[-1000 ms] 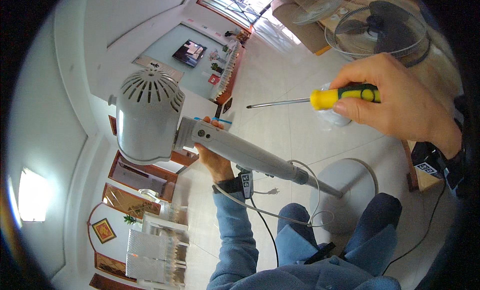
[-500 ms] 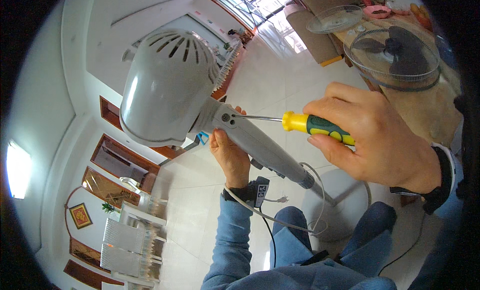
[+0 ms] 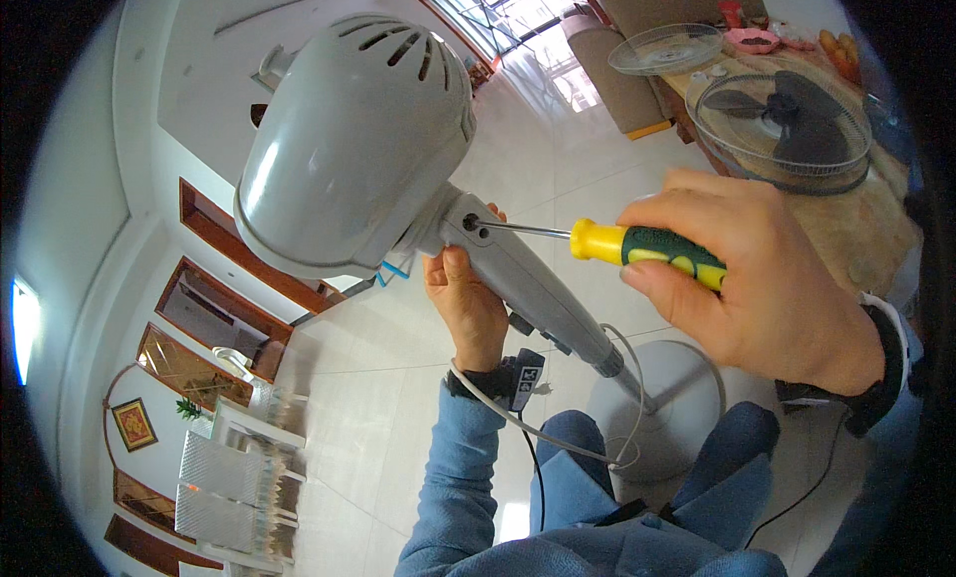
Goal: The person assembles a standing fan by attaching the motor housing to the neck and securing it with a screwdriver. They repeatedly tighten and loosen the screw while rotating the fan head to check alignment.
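Note:
A grey standing fan body fills the middle: its slotted motor housing (image 3: 349,149) is tilted up to the left, above a grey neck (image 3: 533,283) that runs down to a round base (image 3: 667,418) between my knees. My left hand (image 3: 466,303) is wrapped round the neck just below the housing, some fingers hidden behind it. In my right hand (image 3: 742,278) is a screwdriver (image 3: 647,250) with a yellow and green handle, gripped from above. Its metal shaft reaches left, and the tip is at a round screw hole (image 3: 470,222) near the neck's top. A smaller hole lies beside it.
On a table at the right lie a fan blade (image 3: 797,119) in a wire guard and another guard (image 3: 667,49). A pink bowl (image 3: 752,41) stands behind them. A pale power cord (image 3: 558,440) loops past my left wrist. Covered chairs (image 3: 224,467) stand at the lower left.
The screwdriver tip has shifted from the small hole to the larger round hole. The housing appears slightly higher and larger in view, and my right hand sits a little further right.

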{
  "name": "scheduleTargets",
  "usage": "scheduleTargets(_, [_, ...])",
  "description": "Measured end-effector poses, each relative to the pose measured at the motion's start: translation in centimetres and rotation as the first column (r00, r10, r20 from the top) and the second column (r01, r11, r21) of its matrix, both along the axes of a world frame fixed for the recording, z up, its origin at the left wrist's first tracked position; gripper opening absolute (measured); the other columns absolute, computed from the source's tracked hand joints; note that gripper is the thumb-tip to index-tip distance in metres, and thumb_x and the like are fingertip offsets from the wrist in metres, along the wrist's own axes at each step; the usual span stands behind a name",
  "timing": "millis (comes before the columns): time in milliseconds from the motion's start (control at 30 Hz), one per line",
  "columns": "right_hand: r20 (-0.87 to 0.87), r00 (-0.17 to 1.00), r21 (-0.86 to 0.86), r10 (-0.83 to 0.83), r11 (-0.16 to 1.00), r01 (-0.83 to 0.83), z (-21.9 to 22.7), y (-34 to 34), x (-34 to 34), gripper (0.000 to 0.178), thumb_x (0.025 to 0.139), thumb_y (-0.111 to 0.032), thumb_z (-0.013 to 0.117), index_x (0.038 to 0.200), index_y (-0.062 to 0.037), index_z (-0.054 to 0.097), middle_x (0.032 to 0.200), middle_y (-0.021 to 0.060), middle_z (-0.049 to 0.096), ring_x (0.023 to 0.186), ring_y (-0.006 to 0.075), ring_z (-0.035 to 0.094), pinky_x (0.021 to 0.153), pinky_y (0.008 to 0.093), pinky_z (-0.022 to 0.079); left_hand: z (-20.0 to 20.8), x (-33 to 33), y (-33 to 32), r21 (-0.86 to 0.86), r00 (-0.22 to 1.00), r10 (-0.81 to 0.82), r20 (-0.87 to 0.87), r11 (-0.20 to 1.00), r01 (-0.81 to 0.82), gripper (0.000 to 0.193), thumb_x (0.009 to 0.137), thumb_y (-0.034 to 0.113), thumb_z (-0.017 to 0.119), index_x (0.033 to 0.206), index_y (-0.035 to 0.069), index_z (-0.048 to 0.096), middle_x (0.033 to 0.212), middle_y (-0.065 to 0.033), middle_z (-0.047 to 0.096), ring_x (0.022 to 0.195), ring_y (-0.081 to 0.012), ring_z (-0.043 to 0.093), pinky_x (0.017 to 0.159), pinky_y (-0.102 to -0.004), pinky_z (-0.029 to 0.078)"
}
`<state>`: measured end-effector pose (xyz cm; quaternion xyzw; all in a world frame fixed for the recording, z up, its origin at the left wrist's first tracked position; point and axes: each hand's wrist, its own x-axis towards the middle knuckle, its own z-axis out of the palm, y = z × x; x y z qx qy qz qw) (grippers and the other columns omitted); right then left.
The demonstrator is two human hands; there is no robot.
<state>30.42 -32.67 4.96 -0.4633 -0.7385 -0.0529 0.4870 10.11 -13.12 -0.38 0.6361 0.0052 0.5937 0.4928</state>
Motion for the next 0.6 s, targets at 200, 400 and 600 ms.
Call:
scheduleTargets(200, [0.289,0.946,0.013,-0.147,0.989,0.150,2.3,-0.9,-1.4,0.021,0.077,-0.007,0.066,0.093,0.0059,0.061,0.078,0.0128,0.057,0.063,0.0194,0.056,0.054,0.0276,0.042,-0.1,-0.1,0.1,0.024,1.000,-0.006,0.005,1.000,0.006,0.039,0.095,0.026,0.052,0.127,0.005,0.045,0.122,-0.0139,0.056,0.113,-0.0267,0.055,0.094,-0.0415,0.048])
scheduleTargets(400, [0.701,0.543,0.582,-0.463,0.811,-0.059,4.5,0.4,-1.7,0.031,0.076,-0.012,0.067,0.100,0.0076,0.062,0.083,0.0126,0.058,0.063,0.0177,0.057,0.048,0.0252,0.044,-0.5,-0.6,0.6,-0.044,0.998,-0.021,0.058,0.999,0.023,0.032,0.094,0.020,0.055,0.120,0.002,0.049,0.116,-0.0135,0.060,0.105,-0.0277,0.060,0.091,-0.0382,0.048])
scheduleTargets(600, [0.125,0.946,-0.261,-0.299,0.910,0.322,6.1,-1.2,-2.9,0.027,0.089,-0.017,0.058,0.101,0.0070,0.059,0.076,0.0098,0.060,0.052,0.0090,0.053,0.041,0.0191,0.040,0.1,-0.3,0.3,-0.058,0.996,0.054,0.072,0.997,-0.050,0.034,0.091,0.018,0.059,0.120,0.002,0.050,0.111,-0.0117,0.061,0.103,-0.0233,0.058,0.088,-0.0348,0.047])
